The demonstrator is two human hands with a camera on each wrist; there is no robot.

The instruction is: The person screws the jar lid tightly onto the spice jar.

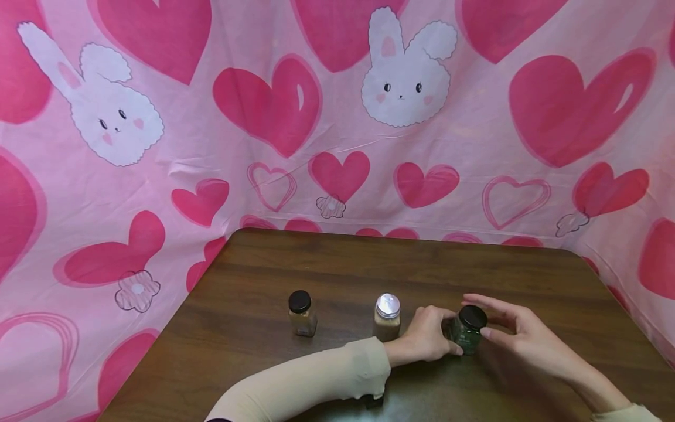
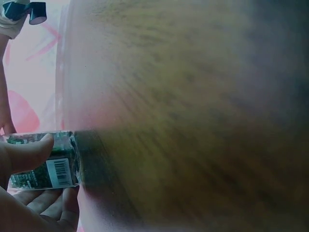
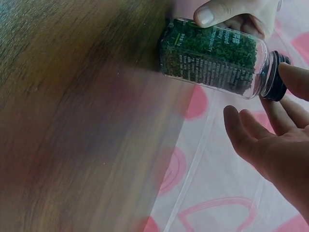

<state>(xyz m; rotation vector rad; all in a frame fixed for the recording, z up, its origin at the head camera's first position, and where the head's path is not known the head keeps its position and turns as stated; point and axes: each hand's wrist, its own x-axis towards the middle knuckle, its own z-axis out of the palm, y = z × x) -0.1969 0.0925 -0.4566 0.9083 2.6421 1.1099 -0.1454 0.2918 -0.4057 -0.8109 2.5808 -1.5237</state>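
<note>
A small clear spice jar [image 1: 466, 337] of dried green herb flakes has a black lid [image 1: 473, 317]. My left hand [image 1: 428, 335] grips the jar's body, thumb on one side and fingers on the other. At the lid is my right hand [image 1: 527, 334], pinching it between thumb and finger, while its other fingers extend loosely apart, as the right wrist view shows. In that view the jar's white-lettered label [image 3: 207, 63] faces the camera. A barcode [image 2: 59, 172] on its side shows in the left wrist view.
A silver-lidded jar [image 1: 387, 319] of pale powder stands just beyond my left hand, partly hidden by it. Farther left is a black-lidded jar [image 1: 303, 315] with brownish contents. The wooden table [image 1: 337, 258] ends at a pink heart-patterned cloth [image 1: 337, 129].
</note>
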